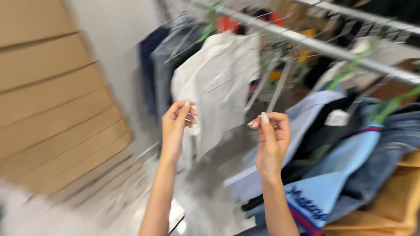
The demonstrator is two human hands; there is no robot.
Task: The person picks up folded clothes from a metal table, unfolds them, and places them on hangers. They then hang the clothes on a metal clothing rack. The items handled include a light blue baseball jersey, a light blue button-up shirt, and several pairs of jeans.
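The picture is smeared by motion. Both my hands are raised in front of a white shirt [218,78] that hangs from a slanting metal rail [332,49]. My left hand [177,126] has its fingertips pinched together at the shirt's lower left edge and seems to grip the cloth. My right hand [272,137] is curled with the thumb up, just right of the shirt. Thin grey hanger wires [267,87] run down towards its fingertips; whether it holds one is lost in the blur.
Dark blue and grey garments [159,65] hang to the left of the shirt. Light blue tops [323,192], jeans [393,144] and black clothes hang on green hangers at the right. A tan slatted wall [48,96] fills the left side. Below is a pale floor [87,209].
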